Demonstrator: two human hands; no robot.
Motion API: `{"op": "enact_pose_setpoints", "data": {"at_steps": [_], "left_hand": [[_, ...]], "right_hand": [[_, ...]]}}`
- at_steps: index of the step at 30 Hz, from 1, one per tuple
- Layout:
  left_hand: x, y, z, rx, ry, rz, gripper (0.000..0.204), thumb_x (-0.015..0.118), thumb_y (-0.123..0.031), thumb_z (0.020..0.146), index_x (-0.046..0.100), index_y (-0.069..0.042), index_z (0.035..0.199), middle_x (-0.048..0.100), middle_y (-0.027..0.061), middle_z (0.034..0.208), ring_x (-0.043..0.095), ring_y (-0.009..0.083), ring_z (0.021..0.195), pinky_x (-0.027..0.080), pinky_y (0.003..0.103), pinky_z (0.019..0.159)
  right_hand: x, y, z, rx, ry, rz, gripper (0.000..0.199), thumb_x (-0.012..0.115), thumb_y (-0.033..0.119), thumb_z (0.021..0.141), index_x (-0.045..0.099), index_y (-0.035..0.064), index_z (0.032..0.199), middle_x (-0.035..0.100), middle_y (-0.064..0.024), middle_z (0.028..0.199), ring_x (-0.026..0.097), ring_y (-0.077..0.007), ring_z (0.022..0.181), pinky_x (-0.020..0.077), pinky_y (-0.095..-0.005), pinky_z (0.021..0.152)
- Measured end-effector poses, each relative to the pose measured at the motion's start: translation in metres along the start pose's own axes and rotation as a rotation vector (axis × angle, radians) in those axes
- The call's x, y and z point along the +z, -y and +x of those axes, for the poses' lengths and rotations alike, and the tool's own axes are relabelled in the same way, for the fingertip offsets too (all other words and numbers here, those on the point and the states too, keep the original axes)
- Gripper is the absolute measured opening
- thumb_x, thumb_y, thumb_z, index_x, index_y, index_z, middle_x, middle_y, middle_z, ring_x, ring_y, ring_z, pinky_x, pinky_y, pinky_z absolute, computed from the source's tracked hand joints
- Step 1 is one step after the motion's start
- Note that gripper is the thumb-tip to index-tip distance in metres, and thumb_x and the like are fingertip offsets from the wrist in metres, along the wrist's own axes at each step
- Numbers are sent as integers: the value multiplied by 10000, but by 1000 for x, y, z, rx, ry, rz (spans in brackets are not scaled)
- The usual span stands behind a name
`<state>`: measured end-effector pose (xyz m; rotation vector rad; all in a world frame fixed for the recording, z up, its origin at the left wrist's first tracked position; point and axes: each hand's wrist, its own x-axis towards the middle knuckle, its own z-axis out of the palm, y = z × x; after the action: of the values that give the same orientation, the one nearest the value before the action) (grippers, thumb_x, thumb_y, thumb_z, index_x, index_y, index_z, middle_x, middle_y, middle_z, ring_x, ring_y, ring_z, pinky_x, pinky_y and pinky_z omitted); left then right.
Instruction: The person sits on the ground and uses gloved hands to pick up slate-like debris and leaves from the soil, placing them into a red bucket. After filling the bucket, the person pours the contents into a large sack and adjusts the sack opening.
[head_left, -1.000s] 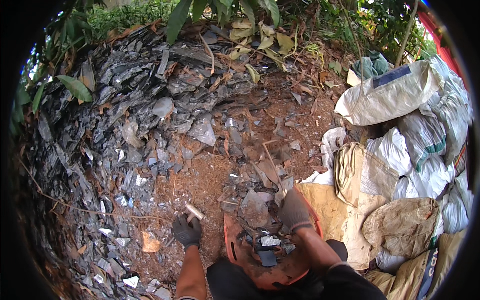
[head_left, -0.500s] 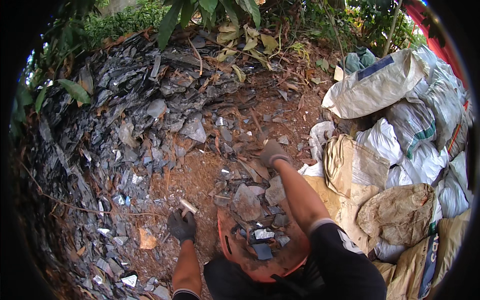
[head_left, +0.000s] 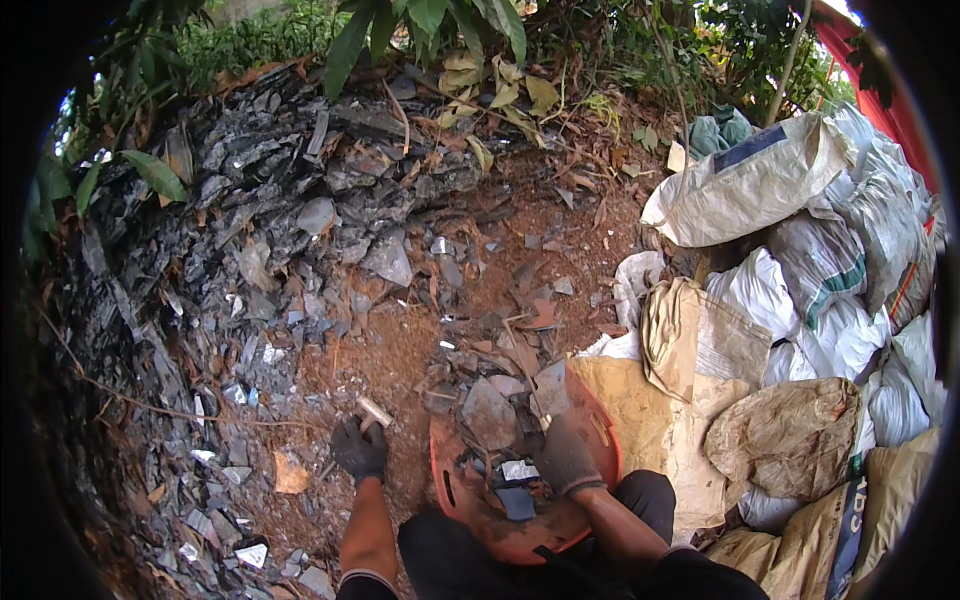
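My left hand (head_left: 359, 447), in a dark glove, is closed on a hammer with a short silvery cylindrical head (head_left: 375, 411); most of its handle is hidden. It rests over brown soil left of a red-orange plastic scoop basin (head_left: 441, 478). My right hand (head_left: 568, 460), gloved and slightly blurred, is closed around the pale handle of a thin hooked rod (head_left: 528, 367). That hand is over the basin's right part, with the rod pointing away past the far rim. In the basin lie grey stone-like slabs (head_left: 490, 414), a blue-grey flat piece (head_left: 517, 503) and a shiny white shard (head_left: 519, 470).
A bank of dark broken flakes (head_left: 270, 190) covers the left and far ground. White and tan sacks (head_left: 780, 400) are piled on the right, with a flattened tan sack (head_left: 625, 400) beside the basin. Leafy branches (head_left: 345, 45) hang at the far edge. A thin stem (head_left: 180, 412) crosses the left.
My right hand has drawn the hooked rod nearer, from the soil beyond the basin to above the basin. My left hand and the hammer have hardly moved.
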<state>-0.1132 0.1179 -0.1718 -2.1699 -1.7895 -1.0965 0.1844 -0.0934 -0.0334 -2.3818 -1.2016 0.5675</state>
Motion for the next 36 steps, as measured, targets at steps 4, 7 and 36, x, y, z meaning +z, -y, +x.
{"op": "enact_pose_setpoints", "data": {"at_steps": [4, 7, 36], "left_hand": [[1, 5, -2, -1, -11, -12, 344, 739, -324, 795, 676, -57, 1003, 630, 180, 900, 604, 407, 871, 493, 540, 750], [-8, 10, 0, -24, 21, 5, 333, 738, -318, 786, 676, -61, 989, 636, 178, 905, 605, 408, 870, 495, 536, 751], [-52, -41, -15, -496, 207, -287, 584, 739, -306, 877, 545, 32, 1311, 603, 211, 1163, 592, 374, 1049, 474, 469, 912]], "right_hand": [[-16, -11, 9, -244, -288, 95, 239, 577, 151, 908, 531, -47, 1034, 619, -375, 1085, 613, -493, 1083, 493, -531, 918], [-59, 26, 89, 63, -112, 77, 246, 573, 144, 914, 533, -54, 1054, 671, -343, 986, 660, -509, 946, 542, -521, 826], [38, -78, 153, -124, -86, -210, 335, 592, 186, 900, 573, -104, 1067, 686, -331, 973, 677, -475, 986, 546, -510, 809]]}}
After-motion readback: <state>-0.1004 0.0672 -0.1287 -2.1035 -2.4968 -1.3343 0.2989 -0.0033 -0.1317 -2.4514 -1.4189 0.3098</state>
